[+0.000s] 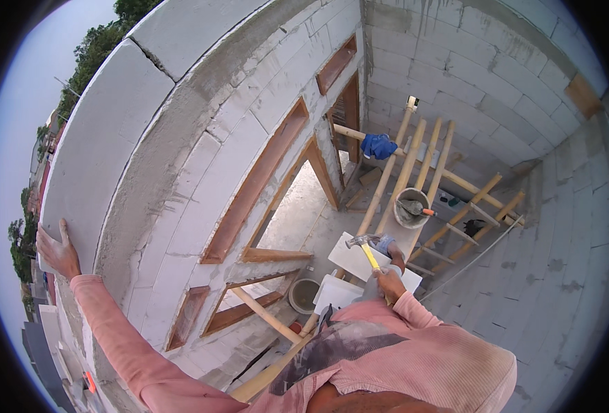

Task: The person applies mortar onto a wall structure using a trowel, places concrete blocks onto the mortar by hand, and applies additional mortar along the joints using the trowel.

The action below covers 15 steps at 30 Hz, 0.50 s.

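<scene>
My left hand [58, 250] lies against the outer edge of a large pale wall block [111, 89] on top of the wall, its fingers stretched out and apart. A dark crack-like joint separates that block from the one beyond it. In front of my body, my right hand [390, 283] is closed round the yellow handle of a claw hammer [370, 253]. The hammer's metal head points up and away from me, clear of the wall. Below it are pale boards or blocks [351, 256] beside my legs.
Bamboo scaffold poles [404, 168] run below me, with a mortar bucket [412, 224] holding an orange-handled trowel [428, 212]. A blue cloth [379, 146] hangs on one pole. A ladder [473, 217] leans to the right. Wooden frames [256, 182] open through the left wall. Another bucket [304, 294] stands lower.
</scene>
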Motion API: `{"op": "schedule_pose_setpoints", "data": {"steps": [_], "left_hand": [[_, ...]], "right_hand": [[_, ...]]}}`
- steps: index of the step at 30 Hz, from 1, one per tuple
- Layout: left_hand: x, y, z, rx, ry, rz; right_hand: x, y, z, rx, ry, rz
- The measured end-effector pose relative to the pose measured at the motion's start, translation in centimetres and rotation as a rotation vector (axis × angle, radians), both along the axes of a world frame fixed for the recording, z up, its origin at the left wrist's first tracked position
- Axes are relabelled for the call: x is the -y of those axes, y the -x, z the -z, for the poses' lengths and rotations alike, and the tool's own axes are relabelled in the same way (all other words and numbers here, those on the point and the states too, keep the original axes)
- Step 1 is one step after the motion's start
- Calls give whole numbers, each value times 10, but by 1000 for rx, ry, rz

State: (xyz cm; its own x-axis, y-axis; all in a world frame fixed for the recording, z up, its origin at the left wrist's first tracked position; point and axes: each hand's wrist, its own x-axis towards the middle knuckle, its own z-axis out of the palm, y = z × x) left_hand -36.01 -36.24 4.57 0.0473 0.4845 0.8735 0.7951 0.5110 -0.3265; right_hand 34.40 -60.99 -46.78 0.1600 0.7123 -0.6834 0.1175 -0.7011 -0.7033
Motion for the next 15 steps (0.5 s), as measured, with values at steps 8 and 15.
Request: {"op": "schedule_pose_setpoints", "data": {"steps": [8,15], "left_hand": [[-6,-81,46,176,-39,-12],[28,-319,343,960,727,419]], "right_hand": [[-53,-47,-64,-272,214,245],[-83,-132,-3,-263,227,455]]}}
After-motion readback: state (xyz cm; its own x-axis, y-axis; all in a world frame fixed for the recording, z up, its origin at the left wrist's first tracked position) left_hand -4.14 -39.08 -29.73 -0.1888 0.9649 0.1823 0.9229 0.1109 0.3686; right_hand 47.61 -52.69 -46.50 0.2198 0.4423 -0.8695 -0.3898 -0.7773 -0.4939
